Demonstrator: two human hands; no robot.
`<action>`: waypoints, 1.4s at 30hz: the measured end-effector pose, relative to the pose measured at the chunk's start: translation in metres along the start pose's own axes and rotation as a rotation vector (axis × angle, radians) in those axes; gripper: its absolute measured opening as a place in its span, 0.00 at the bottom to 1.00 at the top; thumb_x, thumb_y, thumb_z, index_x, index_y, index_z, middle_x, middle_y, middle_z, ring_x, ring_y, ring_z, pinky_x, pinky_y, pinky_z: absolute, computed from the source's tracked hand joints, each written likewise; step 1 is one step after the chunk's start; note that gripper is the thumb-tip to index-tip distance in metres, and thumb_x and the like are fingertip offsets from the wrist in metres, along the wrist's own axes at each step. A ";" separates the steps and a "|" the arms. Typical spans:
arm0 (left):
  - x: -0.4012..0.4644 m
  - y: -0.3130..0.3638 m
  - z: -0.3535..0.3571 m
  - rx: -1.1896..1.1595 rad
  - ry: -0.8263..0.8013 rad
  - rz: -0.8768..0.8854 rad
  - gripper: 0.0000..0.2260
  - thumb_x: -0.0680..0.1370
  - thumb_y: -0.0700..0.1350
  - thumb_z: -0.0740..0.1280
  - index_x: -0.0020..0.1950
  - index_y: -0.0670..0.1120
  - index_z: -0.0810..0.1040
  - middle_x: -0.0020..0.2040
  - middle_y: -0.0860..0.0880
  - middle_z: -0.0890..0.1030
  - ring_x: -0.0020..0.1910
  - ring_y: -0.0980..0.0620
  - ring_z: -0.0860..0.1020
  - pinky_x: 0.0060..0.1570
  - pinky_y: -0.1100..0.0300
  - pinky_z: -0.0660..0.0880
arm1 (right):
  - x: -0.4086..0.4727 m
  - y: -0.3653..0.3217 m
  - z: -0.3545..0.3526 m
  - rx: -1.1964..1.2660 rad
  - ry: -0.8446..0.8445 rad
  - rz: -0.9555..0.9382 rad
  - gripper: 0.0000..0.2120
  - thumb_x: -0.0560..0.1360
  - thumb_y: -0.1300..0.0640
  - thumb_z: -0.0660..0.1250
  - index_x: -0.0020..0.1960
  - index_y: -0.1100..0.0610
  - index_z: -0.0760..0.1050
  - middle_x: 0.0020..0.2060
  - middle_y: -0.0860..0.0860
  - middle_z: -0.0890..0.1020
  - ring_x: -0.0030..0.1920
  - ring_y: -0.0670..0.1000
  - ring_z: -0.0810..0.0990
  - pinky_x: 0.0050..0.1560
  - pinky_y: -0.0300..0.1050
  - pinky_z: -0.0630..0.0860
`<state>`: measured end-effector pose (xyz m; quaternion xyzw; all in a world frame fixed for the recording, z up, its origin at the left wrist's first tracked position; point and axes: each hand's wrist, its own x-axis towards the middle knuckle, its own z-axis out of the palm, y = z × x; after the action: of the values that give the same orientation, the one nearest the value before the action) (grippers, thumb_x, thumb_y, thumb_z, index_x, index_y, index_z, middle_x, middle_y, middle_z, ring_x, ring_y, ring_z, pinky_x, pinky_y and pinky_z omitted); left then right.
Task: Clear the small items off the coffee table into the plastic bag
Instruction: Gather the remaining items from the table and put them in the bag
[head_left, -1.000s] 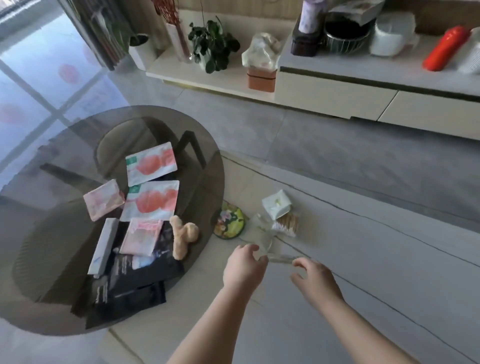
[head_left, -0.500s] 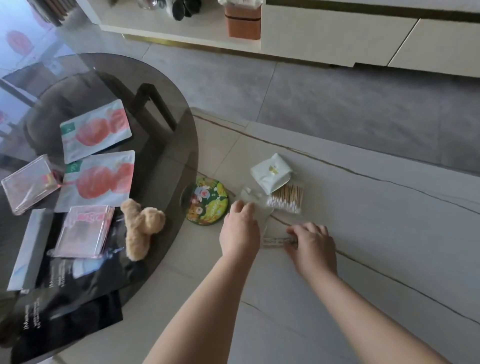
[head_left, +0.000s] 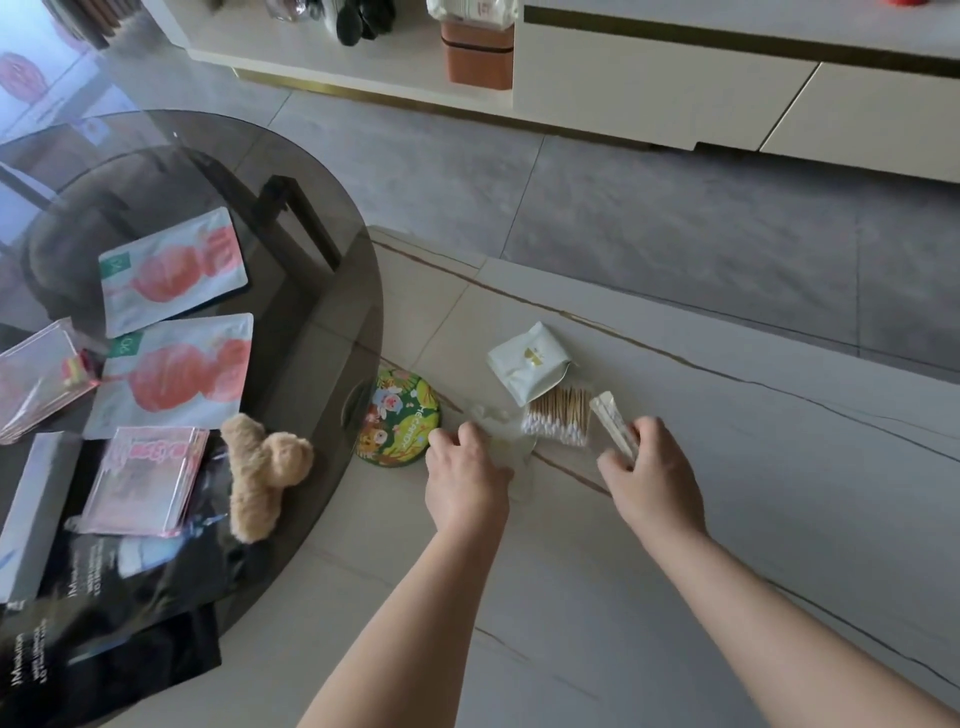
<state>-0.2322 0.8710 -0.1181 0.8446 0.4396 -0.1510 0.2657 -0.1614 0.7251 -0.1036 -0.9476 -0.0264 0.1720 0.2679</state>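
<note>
Clear plastic bag (head_left: 511, 449) lying hard to make out on the pale table (head_left: 727, 519), left hand (head_left: 467, 480) pinching it, right hand (head_left: 649, 475) gripping a slim sachet (head_left: 615, 423), cotton swabs (head_left: 560, 415) lying just beyond.

On the worktop (head_left: 675, 519), near its far edge, a round tin (head_left: 400, 423) lies leftmost, half tucked under the rim of the glass table (head_left: 311, 208) that overlaps the worktop's left end. To the tin's right sits the plastic bag (head_left: 511, 452) under the left hand (head_left: 465, 480), then a bundle of cotton swabs (head_left: 561, 422) with a folded packet (head_left: 527, 361) touching its far side. The right hand (head_left: 649, 480), nearer the front edge, holds a thin sachet (head_left: 615, 423) just right of the swabs. On the glass table lie two flat pouches (head_left: 176, 322), a plush hair clip (head_left: 265, 467) near its right rim, and stacked packets (head_left: 140, 486) to the clip's left.
</note>
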 end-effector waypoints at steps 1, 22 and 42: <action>0.000 0.000 0.001 -0.005 0.008 -0.004 0.23 0.73 0.51 0.70 0.65 0.49 0.67 0.62 0.47 0.65 0.63 0.47 0.67 0.48 0.56 0.70 | 0.010 -0.009 0.002 -0.003 0.003 0.039 0.13 0.74 0.53 0.65 0.54 0.58 0.69 0.52 0.56 0.77 0.52 0.59 0.75 0.43 0.46 0.66; -0.012 -0.004 0.002 -0.353 -0.107 -0.117 0.15 0.73 0.52 0.70 0.36 0.46 0.69 0.33 0.51 0.72 0.35 0.49 0.71 0.30 0.59 0.64 | 0.039 -0.012 0.009 -0.152 -0.265 0.321 0.25 0.75 0.46 0.65 0.64 0.61 0.67 0.63 0.60 0.73 0.64 0.60 0.73 0.61 0.51 0.71; 0.111 0.083 -0.015 -0.272 -0.111 0.124 0.39 0.67 0.57 0.74 0.74 0.52 0.62 0.66 0.48 0.69 0.66 0.46 0.66 0.64 0.49 0.69 | 0.048 -0.004 0.019 -0.086 -0.340 0.349 0.27 0.77 0.47 0.64 0.68 0.61 0.60 0.67 0.59 0.67 0.69 0.59 0.66 0.65 0.54 0.67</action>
<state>-0.1003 0.9139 -0.1339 0.8167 0.3876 -0.1198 0.4104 -0.1221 0.7451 -0.1312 -0.9057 0.0856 0.3715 0.1853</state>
